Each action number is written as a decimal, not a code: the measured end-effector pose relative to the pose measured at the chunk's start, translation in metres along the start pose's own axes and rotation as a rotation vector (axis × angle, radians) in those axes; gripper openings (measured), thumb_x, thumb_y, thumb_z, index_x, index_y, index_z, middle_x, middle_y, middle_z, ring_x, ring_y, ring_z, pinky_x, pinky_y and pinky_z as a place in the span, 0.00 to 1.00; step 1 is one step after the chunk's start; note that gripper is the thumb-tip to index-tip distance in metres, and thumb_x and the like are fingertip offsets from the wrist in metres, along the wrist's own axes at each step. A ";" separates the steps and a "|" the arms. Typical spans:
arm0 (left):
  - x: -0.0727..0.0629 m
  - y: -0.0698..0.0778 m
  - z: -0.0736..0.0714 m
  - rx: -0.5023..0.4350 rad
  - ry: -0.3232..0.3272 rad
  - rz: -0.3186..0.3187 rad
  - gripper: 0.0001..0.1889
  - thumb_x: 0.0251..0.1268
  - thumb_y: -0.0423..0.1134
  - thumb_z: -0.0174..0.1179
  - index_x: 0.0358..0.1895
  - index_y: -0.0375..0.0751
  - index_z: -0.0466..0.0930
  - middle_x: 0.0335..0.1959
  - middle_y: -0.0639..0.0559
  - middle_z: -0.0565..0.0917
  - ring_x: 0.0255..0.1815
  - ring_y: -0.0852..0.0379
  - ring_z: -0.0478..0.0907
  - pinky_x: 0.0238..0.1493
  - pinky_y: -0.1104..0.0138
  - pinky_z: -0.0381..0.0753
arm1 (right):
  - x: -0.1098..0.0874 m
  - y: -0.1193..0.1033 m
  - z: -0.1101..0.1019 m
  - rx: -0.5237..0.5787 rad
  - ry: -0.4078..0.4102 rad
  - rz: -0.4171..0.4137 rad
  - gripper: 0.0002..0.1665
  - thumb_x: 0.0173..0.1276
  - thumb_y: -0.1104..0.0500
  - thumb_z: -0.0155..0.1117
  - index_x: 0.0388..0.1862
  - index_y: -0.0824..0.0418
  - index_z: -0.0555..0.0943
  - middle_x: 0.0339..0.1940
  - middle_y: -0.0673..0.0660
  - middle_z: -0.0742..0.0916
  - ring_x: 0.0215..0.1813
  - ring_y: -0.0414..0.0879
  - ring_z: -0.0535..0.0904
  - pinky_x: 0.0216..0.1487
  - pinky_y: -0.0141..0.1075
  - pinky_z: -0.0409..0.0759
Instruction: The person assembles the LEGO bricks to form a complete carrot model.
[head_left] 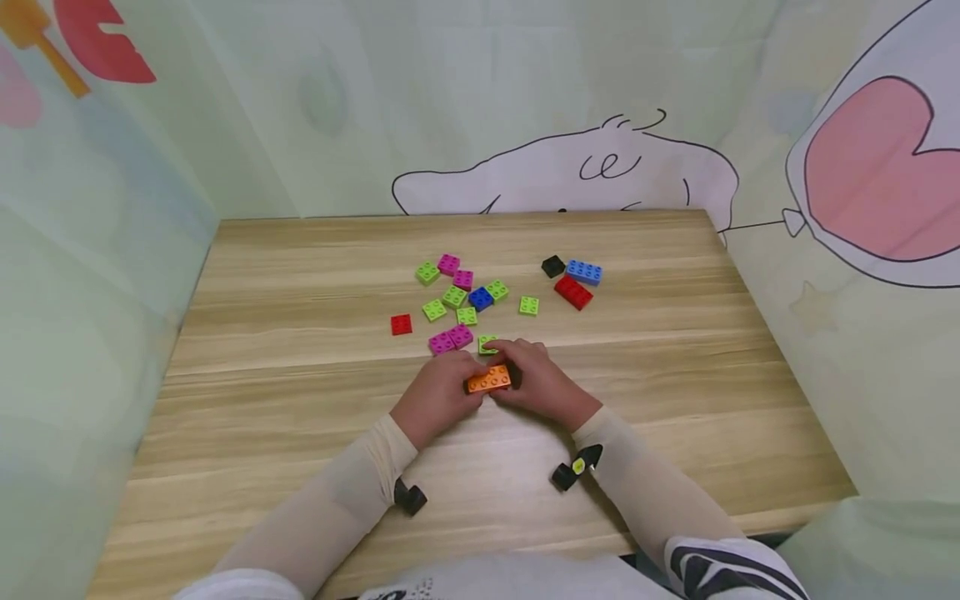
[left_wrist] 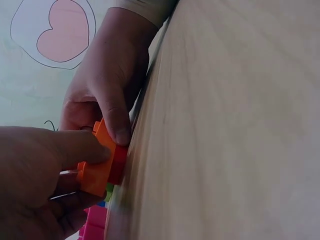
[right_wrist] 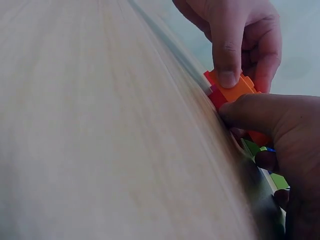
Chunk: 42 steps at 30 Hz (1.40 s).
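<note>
In the head view, both hands meet over the near middle of the table. My left hand [head_left: 442, 387] grips one end of an orange toy building brick [head_left: 489, 379] with studs on its face. A red brick [left_wrist: 118, 165] lies flat against the orange one's underside, low over the tabletop. From the other end, my right hand [head_left: 542, 379] holds the red brick, its thumb pressed to it in the right wrist view. Fingers hide parts of both bricks, so how firmly they are joined cannot be seen. A lime green brick [head_left: 488, 344] lies just beyond the fingertips.
Past the hands lie several small lime, magenta and blue bricks, among them a joined-looking magenta pair [head_left: 451, 339]. A small red brick [head_left: 401, 324] sits to the left. Farther right, a black brick [head_left: 552, 266], a light blue brick [head_left: 583, 272] and a long red brick [head_left: 573, 292] cluster together.
</note>
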<state>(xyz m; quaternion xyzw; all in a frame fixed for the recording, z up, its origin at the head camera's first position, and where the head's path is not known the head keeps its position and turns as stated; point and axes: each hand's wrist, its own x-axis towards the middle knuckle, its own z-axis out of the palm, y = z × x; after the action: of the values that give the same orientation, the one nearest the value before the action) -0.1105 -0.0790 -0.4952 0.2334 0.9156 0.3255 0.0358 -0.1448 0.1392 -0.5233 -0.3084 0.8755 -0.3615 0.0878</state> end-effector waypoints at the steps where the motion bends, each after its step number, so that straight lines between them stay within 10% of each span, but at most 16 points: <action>1: 0.001 0.000 -0.001 0.002 -0.004 0.006 0.16 0.56 0.34 0.76 0.50 0.39 0.90 0.42 0.53 0.87 0.43 0.55 0.80 0.52 0.61 0.82 | 0.000 0.000 0.000 0.000 0.003 0.003 0.43 0.61 0.55 0.81 0.73 0.53 0.72 0.52 0.44 0.88 0.54 0.41 0.76 0.60 0.45 0.66; 10: -0.001 0.000 0.003 -0.020 -0.036 -0.057 0.18 0.55 0.35 0.77 0.51 0.42 0.90 0.44 0.54 0.87 0.46 0.56 0.81 0.54 0.61 0.82 | -0.005 0.000 -0.002 0.023 -0.006 0.024 0.42 0.62 0.49 0.80 0.73 0.52 0.73 0.53 0.43 0.86 0.55 0.41 0.75 0.64 0.46 0.69; 15: -0.004 -0.002 0.008 -0.038 -0.033 -0.064 0.18 0.58 0.36 0.75 0.53 0.41 0.89 0.47 0.52 0.87 0.50 0.53 0.81 0.58 0.58 0.82 | -0.005 0.027 -0.020 -0.088 0.289 0.030 0.33 0.67 0.47 0.76 0.66 0.57 0.78 0.56 0.53 0.83 0.60 0.51 0.73 0.65 0.55 0.67; 19: -0.005 -0.006 0.012 -0.061 -0.047 -0.102 0.18 0.60 0.36 0.74 0.54 0.43 0.89 0.50 0.53 0.86 0.55 0.52 0.80 0.63 0.57 0.79 | 0.003 0.064 -0.046 -0.280 0.525 0.206 0.29 0.69 0.48 0.72 0.63 0.61 0.81 0.60 0.62 0.80 0.64 0.62 0.69 0.64 0.61 0.62; 28: -0.004 -0.015 0.012 -0.069 -0.004 -0.091 0.20 0.62 0.34 0.72 0.59 0.44 0.86 0.56 0.51 0.85 0.61 0.50 0.80 0.66 0.57 0.78 | 0.019 0.091 -0.068 -0.412 0.427 0.388 0.29 0.74 0.47 0.69 0.69 0.57 0.80 0.64 0.63 0.83 0.66 0.64 0.72 0.62 0.60 0.66; 36: 0.003 -0.017 0.009 -0.111 0.011 -0.121 0.21 0.64 0.37 0.73 0.61 0.47 0.85 0.59 0.51 0.85 0.64 0.49 0.78 0.68 0.54 0.76 | 0.009 0.070 -0.063 -0.184 0.546 0.082 0.23 0.68 0.60 0.74 0.61 0.61 0.85 0.57 0.61 0.87 0.59 0.58 0.79 0.61 0.54 0.74; 42: 0.007 -0.018 0.008 -0.128 0.029 -0.142 0.24 0.62 0.37 0.74 0.62 0.43 0.84 0.60 0.49 0.85 0.66 0.46 0.78 0.69 0.52 0.75 | -0.004 0.035 -0.042 0.020 0.306 -0.189 0.22 0.67 0.62 0.75 0.61 0.57 0.86 0.57 0.55 0.88 0.58 0.51 0.82 0.59 0.49 0.82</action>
<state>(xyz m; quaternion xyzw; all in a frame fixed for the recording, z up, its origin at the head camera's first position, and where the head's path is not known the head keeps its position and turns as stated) -0.1224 -0.0833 -0.5115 0.1605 0.9075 0.3836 0.0602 -0.1740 0.1854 -0.5173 -0.3297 0.8421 -0.4197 -0.0779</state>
